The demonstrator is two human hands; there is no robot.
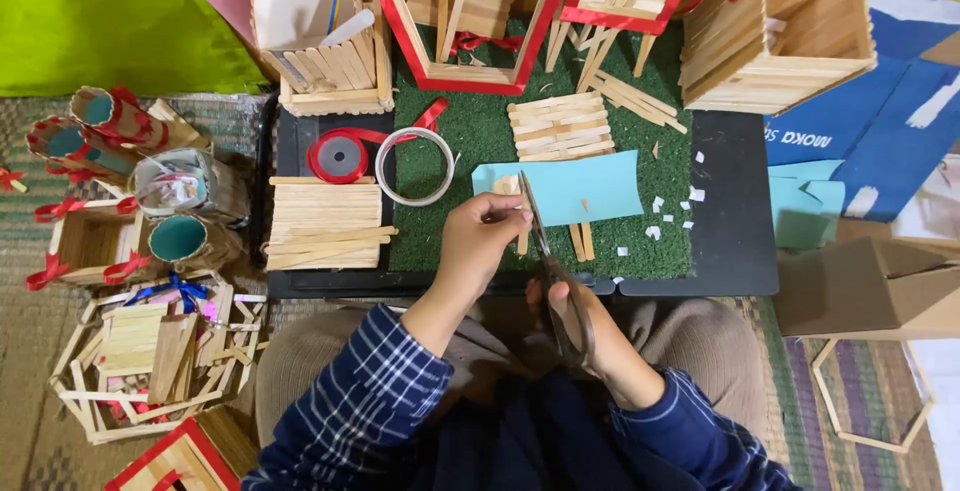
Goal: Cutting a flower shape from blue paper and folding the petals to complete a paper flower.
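Scissors (pixel 555 276) sat in the right hand (pixel 585 316), fingers closed through the handles, blades pointing up toward a light blue paper sheet (pixel 565 188). The left hand (pixel 480 241) pinched a small wooden stick piece (pixel 508 187) at the sheet's lower left edge, fingertips shut on it. Both worked over a green turf mat (pixel 470 131) on a black board (pixel 735 211), just beyond the person's knees. Little open room remained: a stack of sticks (pixel 322 226), a red ribbon spool (pixel 340 156) and a clear tape roll (pixel 414 166) crowded the left; a stick panel (pixel 560 126) and a red-edged stick frame (pixel 462 21) stood behind. White paper scraps (pixel 670 211) dotted the mat's right side.
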